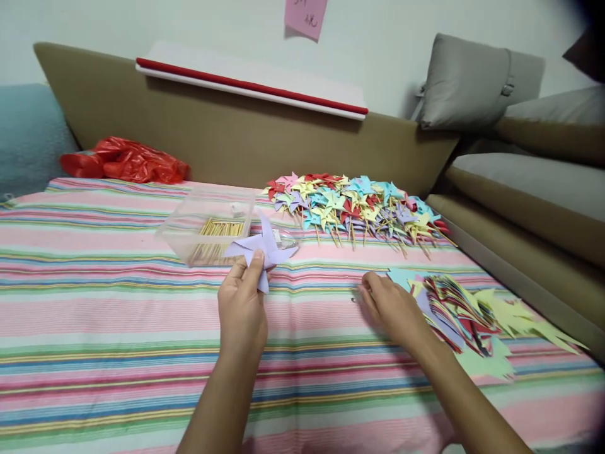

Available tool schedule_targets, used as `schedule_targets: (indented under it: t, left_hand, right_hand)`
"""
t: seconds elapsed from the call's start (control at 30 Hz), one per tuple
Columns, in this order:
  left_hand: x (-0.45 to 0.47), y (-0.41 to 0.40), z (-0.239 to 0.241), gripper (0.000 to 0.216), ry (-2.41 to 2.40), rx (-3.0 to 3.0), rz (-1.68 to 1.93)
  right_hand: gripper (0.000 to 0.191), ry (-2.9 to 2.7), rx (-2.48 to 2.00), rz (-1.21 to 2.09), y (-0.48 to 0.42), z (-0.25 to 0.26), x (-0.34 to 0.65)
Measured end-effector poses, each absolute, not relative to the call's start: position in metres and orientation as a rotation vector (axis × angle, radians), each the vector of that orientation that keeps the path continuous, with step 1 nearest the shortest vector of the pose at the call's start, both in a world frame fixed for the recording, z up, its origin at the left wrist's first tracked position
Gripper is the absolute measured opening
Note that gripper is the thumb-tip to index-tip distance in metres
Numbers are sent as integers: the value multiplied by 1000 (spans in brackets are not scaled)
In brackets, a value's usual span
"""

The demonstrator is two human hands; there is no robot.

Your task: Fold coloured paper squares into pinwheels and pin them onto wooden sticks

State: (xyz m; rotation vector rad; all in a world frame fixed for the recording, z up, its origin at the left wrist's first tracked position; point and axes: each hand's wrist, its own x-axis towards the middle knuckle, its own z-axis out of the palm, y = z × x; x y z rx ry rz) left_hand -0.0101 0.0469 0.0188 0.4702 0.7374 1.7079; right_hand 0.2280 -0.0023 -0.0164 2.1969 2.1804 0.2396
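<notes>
My left hand [243, 299] pinches a lilac paper pinwheel [265, 249], its thumb pressed over the folded middle. No stick shows on this pinwheel. Low over the striped cloth, my right hand [387, 309] has its fingers curled and drawn together; whatever they may hold is hidden. Just left of those fingertips lies a tiny dark shiny piece [353, 300], too small to name. Right behind this hand is a stack of cut coloured paper pieces [454, 309]. A clear plastic box [177, 230] of thin wooden sticks [217, 236] stands beyond the lilac pinwheel.
Finished pinwheels on sticks [350, 205] are heaped at the back. A small clear bag [288, 236] lies beside the box. A red plastic bag [132, 161] rests at the back left against a brown board [265, 145]. Grey cushions [529, 170] line the right side.
</notes>
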Motion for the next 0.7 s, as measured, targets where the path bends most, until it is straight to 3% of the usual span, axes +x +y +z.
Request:
schedule_targets:
  t: [0.23, 0.43, 0.7]
  left_hand:
    - [-3, 52, 9, 14, 818, 530, 1705]
    - [10, 48, -4, 26, 891, 741, 1596]
    - [19, 38, -9, 19, 1029, 1054, 1486]
  right_hand:
    - [54, 2460, 2148, 110, -44, -62, 223]
    - [55, 2395, 2208, 81, -38, -70, 217]
    - [51, 2421, 2245, 36, -37, -65, 210]
